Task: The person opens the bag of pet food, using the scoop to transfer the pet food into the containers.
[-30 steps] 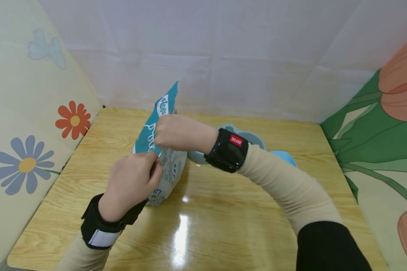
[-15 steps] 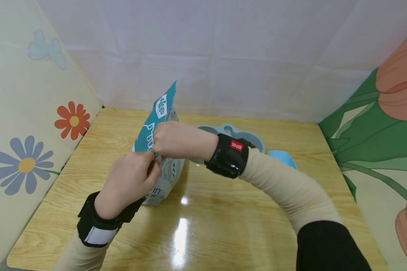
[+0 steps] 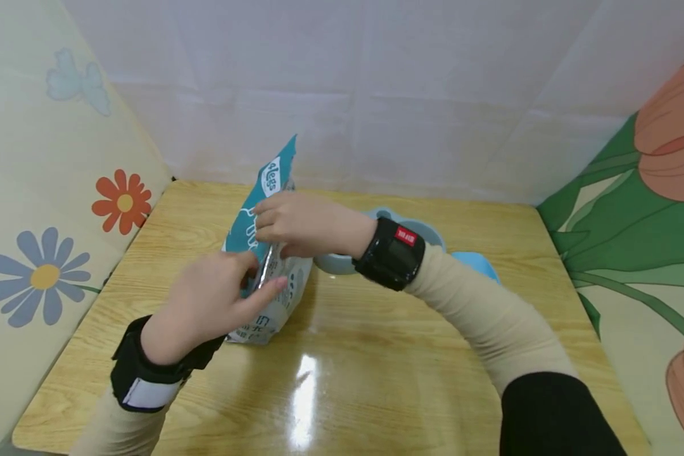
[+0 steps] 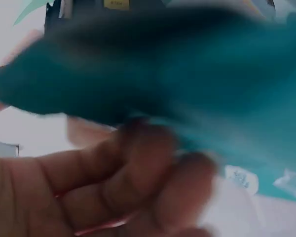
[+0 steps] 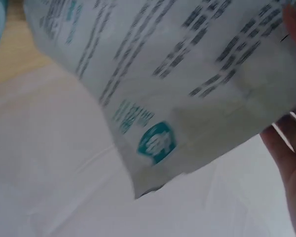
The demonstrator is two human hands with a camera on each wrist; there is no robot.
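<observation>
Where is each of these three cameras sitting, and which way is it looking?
Head: worn on the head, looking forward and down at the wooden table; shows both forearms, the left hand and the right hand on the teal bag.
Left wrist: at the left hand, facing the bag's blurred teal side; fingers show.
Right wrist: at the right hand, facing the bag's white printed side; fingertips show.
Shared: all three see the bag.

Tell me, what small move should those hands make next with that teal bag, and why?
Probably pull the bag's top edges a little further apart. The left hand and right hand both pinch the top of the upright teal bag, and a silvery lining already shows between them, so its mouth seems only partly open.
</observation>
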